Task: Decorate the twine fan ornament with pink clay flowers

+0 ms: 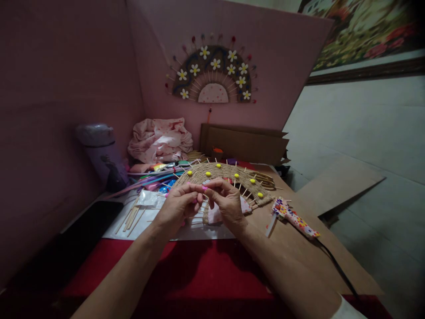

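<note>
Between the fingertips of both hands is a small pink piece (205, 188), possibly modelling clay. My left hand (182, 201) is closed, pinching it from the left; more pink shows by its curled fingers. My right hand (228, 203) pinches the same piece from the right, thumb against forefinger. Just behind and below the hands lies a half-round fan (195, 170) wrapped in twine, with yellow dots (236, 176) and thin sticks poking from its edge. Its inner half circle of pink dotted cloth (245, 206) is partly hidden by my right hand.
A flower-patterned glue gun (294, 218) with a cord lies on cardboard at right. Loose wooden sticks (133, 217) are at left, near a black slab (89, 226). Behind stand pink cloth (161, 139), a purple bottle (104, 161) and cardboard (244, 144). A finished-looking flowered fan (212, 73) hangs above.
</note>
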A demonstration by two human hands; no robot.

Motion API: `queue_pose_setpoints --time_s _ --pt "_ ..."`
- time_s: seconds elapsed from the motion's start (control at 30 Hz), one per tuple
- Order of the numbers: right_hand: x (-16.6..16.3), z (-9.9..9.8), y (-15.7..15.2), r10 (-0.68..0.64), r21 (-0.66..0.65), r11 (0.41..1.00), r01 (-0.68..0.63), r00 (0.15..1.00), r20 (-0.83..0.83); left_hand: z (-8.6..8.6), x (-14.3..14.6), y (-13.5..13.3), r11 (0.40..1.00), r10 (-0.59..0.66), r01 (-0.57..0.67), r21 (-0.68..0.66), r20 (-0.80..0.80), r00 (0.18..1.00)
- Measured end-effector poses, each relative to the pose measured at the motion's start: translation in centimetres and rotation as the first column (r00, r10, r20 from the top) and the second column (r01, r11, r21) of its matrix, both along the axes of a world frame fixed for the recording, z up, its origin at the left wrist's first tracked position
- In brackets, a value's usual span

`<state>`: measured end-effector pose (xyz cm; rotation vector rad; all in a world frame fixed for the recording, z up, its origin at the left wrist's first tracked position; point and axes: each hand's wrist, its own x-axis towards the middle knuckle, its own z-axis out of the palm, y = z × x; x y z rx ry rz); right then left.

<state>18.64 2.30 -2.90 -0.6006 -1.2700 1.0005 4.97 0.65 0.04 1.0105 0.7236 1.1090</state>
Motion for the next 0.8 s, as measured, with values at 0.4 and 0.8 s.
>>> queue_pose_setpoints --time_s 0.4,0.8 --pt "0.23 0.06 -0.04 -0.084 0.202 0.978 0.053 0.986 0.148 -0.64 -0.44 0.41 0.991 -0.133 0.133 0.014 -0.012 0.991" --pt "0.37 -0.27 0.13 -0.052 0.183 0.983 0.019 0.982 0.181 -0.42 -0.31 0.2 0.999 -0.022 0.024 0.024 -0.09 0.996"
